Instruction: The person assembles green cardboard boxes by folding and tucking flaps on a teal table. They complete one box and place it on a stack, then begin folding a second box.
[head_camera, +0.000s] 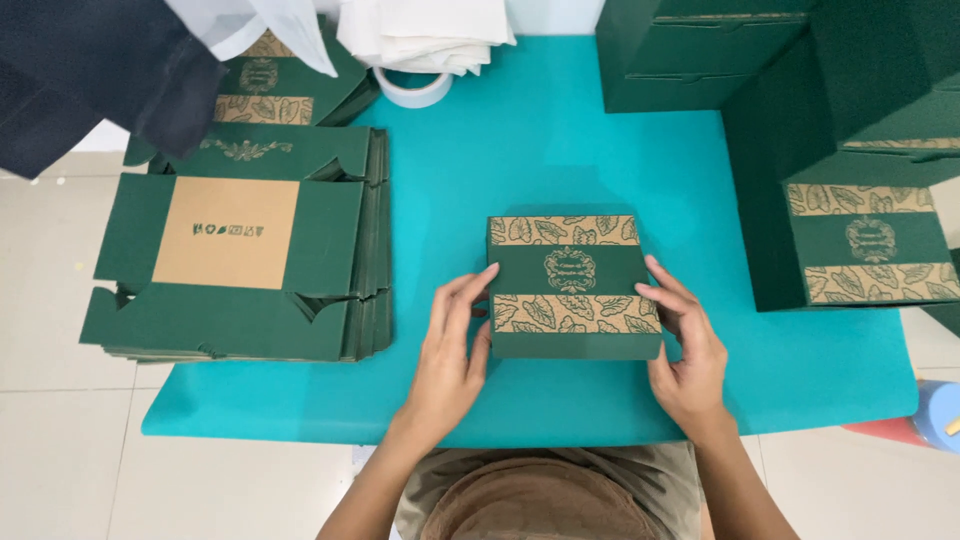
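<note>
Two hands hold one closed green box (570, 290) near the front edge of the teal table (560, 150). Left hand (450, 350) and right hand (685, 350) press its sides, fingers close together. Flat boxes (240, 260) sit stacked at the left edge.

Closed green box (573, 287) with tan leaf bands near the front edge of the surface (560, 150). Stack of flat green box blanks (240, 265) overhanging the left edge. Assembled green boxes (840, 150) piled at the right rear corner.
</note>
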